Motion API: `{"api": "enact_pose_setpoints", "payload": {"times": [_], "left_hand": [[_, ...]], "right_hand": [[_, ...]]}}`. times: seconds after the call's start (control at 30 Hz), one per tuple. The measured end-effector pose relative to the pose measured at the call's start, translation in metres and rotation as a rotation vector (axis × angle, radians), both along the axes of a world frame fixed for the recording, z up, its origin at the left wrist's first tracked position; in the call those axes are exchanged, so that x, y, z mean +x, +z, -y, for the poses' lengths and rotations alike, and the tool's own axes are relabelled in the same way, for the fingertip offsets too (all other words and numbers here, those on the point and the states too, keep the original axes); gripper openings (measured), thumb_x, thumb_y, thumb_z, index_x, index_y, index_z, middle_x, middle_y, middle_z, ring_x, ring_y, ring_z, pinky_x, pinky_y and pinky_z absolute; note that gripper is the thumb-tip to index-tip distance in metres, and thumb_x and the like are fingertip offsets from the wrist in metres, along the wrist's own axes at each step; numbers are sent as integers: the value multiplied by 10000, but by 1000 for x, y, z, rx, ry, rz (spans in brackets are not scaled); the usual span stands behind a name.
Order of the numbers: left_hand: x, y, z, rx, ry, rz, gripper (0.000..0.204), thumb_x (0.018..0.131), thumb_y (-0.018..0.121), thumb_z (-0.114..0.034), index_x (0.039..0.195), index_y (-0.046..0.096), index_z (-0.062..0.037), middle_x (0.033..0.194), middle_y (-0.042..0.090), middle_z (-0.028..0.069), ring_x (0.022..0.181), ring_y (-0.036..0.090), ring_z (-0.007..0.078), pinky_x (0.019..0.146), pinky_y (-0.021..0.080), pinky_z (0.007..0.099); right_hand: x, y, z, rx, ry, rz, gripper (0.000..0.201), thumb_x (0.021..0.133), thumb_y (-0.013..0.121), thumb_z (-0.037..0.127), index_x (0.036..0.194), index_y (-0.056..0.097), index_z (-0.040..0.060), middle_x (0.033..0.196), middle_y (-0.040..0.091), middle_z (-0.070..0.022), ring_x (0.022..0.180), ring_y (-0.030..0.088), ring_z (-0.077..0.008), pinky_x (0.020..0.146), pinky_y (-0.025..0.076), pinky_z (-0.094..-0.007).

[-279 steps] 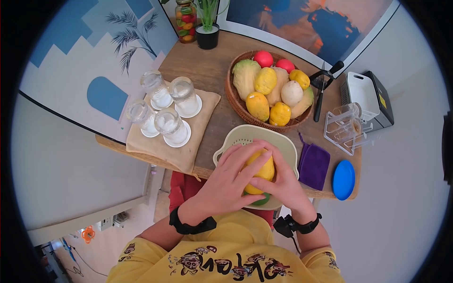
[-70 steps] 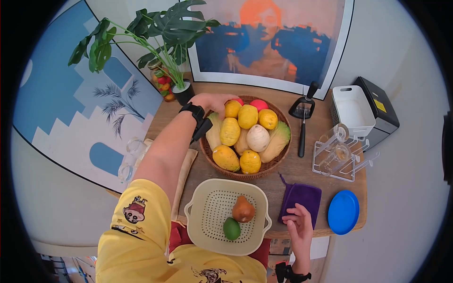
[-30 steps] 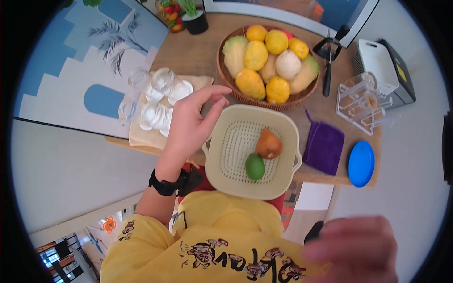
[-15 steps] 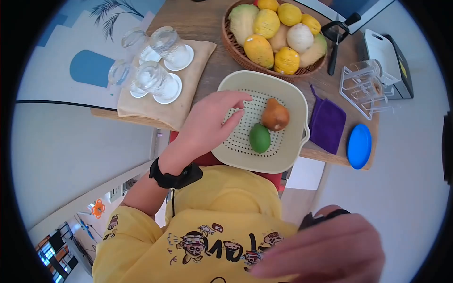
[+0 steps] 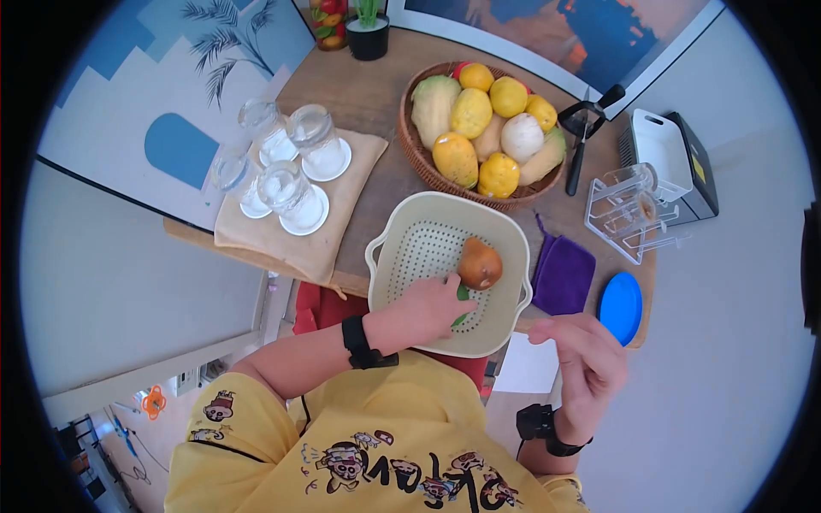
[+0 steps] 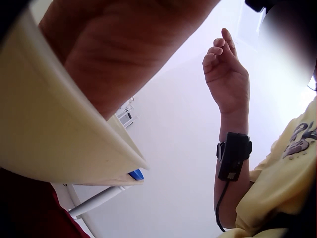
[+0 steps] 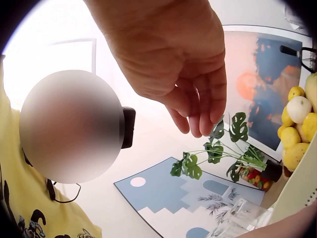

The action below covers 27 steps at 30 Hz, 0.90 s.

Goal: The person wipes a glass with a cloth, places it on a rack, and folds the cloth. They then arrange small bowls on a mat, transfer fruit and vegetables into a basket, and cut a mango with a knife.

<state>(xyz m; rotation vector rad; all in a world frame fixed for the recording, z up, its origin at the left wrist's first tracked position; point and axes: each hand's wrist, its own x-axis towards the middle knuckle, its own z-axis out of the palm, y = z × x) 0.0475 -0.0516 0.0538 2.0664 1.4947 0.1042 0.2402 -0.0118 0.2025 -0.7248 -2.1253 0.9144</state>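
Inside the cream colander [image 5: 505, 244], my left hand [image 5: 419, 313] grips a smooth oval green fruit [image 5: 463, 294], fingers bent over it and hiding most of it. A brown pear [image 5: 480, 265] lies in the same colander, just beyond the fingertips. The left wrist view shows my left hand [image 6: 119, 49] reaching over the colander wall [image 6: 59, 124]; its fingers are hidden there. My right hand [image 5: 592, 357] is raised beyond the colander's right side with loosely bent fingers and nothing in it. The right wrist view has this right hand [image 7: 173, 59] hanging in the air.
Behind the colander stands a wicker basket [image 5: 416, 154] heaped with yellow fruit and other produce. Upturned glass jars [image 5: 291, 192] stand on a beige mat [image 5: 342, 222] at left. To the right are a purple pouch [image 5: 564, 275], a blue plate [image 5: 620, 308] and a glass rack [image 5: 611, 227].
Over the last second my left hand has moved from beside the wicker basket down into the colander and onto the green fruit. The right hand has risen from low in front of the shirt.
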Motion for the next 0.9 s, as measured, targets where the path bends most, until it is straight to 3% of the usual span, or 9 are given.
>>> {"api": "enact_pose_setpoints", "payload": {"times": [0.17,0.27,0.3,0.4,0.53,0.67,0.73,0.83,0.9], "left_hand": [[-4,-10,1,61,1,-17,592,803,769,-238,1343,528,-224,1273,497,250,962,650,386,817,547,466],[-16,19,6,-40,111,158,636,806,774,-238,1372,487,-189,1320,492,219,1057,627,397,836,544,455],[-18,25,9,29,231,359,679,804,782,-234,1399,461,-172,1350,489,187,1104,613,370,853,541,435],[-26,55,17,96,359,653,759,801,796,-218,1450,411,-137,1399,484,135,1183,580,316,892,529,391],[-25,69,25,70,467,860,830,806,797,-183,1504,354,-115,1460,462,109,1251,539,251,943,507,356],[-30,69,29,129,458,825,810,828,768,-211,1495,324,-94,1440,448,177,1280,516,363,1005,484,408],[-34,62,32,256,452,723,807,809,797,-177,1489,368,-107,1481,438,116,1279,525,255,955,510,381],[-43,59,42,267,556,661,795,798,807,-155,1468,383,-97,1442,458,121,1258,535,258,942,522,375],[-51,56,45,269,593,689,786,794,810,-139,1458,391,-95,1421,466,117,1240,543,250,931,529,368]], "right_hand": [[7,-21,-5,-106,-53,58,208,872,614,-47,1041,726,1,860,696,-111,748,658,-226,657,498,-304],[2,-31,-11,-85,4,203,305,880,655,6,1182,682,39,1021,688,-132,812,668,-252,710,527,-338],[-2,-35,-11,-84,4,199,305,880,655,6,1182,682,39,1021,688,-132,812,668,-252,710,527,-338],[-14,-54,-8,-155,100,312,615,853,746,127,1419,504,106,1308,576,-167,986,663,-293,810,556,-377],[-37,-66,-7,-265,107,187,643,869,740,134,1452,470,121,1316,579,-174,1041,647,-318,834,561,-373],[-44,-62,-12,-381,148,161,651,883,731,136,1470,449,119,1340,573,-185,1063,642,-327,840,561,-374],[-39,-63,-19,-384,155,195,630,885,728,134,1457,464,109,1336,580,-185,1053,649,-313,833,560,-371],[-26,-71,-41,-254,-27,362,571,866,741,148,1390,522,87,1285,609,-179,1036,656,-329,819,556,-385],[-22,-74,-49,56,-204,549,518,835,759,166,1309,573,67,1235,629,-171,1035,649,-358,825,543,-414]]}}
